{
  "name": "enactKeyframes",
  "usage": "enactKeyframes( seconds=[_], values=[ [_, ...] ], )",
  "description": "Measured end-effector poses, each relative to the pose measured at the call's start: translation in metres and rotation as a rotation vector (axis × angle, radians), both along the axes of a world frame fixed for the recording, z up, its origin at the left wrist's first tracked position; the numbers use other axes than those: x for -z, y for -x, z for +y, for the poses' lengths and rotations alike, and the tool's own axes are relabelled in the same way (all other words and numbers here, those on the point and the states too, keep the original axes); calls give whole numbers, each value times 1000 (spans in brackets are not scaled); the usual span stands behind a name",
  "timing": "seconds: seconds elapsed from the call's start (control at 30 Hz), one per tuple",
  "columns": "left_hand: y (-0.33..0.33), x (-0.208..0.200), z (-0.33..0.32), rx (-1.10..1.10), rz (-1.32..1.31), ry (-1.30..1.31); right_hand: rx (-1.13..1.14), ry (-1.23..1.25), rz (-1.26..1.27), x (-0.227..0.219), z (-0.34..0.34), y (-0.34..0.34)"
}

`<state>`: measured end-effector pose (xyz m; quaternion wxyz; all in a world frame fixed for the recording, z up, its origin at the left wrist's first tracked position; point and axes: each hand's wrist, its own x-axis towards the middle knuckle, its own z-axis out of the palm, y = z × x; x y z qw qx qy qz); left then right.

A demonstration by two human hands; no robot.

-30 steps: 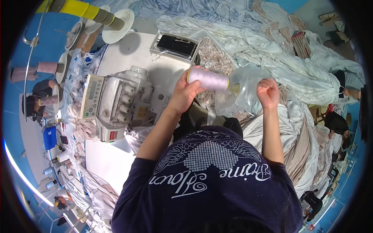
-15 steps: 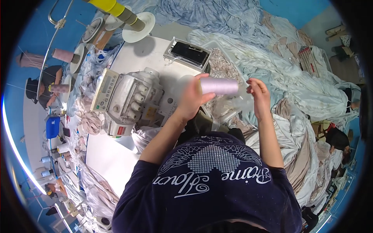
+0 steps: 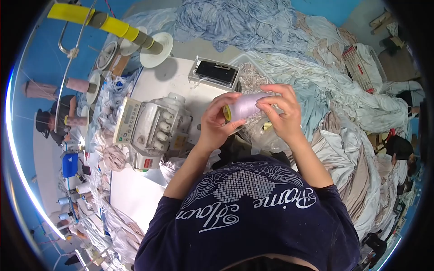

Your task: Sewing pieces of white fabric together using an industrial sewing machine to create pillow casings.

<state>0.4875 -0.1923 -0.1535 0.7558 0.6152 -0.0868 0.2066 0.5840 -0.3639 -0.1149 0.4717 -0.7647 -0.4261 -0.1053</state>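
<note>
Between my two hands lies a lilac cone of thread, held sideways in front of my chest. My left hand is wrapped round its left end, where a yellow rim of the core shows. Fingers and thumb of my right hand press on the cone's other end. Below the cone, crumpled clear plastic lies over a clear bin of fabric scraps. To the left of my left hand stands a white overlock sewing machine with a control panel on its side.
A dark phone rests in a grey tray on the white table. Yellow thread cones hang on a stand at upper left. Heaps of pale fabric fill the right side. At far left another person sits.
My right hand has moved left and closed on the cone's right end; before, it was apart from it. The cone has tilted and come slightly lower. The whole view has shifted a little.
</note>
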Motion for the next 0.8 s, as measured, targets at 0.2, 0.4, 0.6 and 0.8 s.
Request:
enactKeyframes(
  seconds=[0.2, 0.4, 0.6, 0.8],
  values=[
    [2, -6, -5, 34, 133, 77, -11, -461, 688, 4, -12, 2],
    [-3, -6, 0, 24, 158, 138, -22, -640, 759, -5, -33, -2],
    [-9, -10, 5, 2, 214, 175, 377, 22, 555, -16, -65, -33],
    [-10, -1, 8, -1, 324, 294, 921, 688, -215, 22, -119, -53]
  ],
)
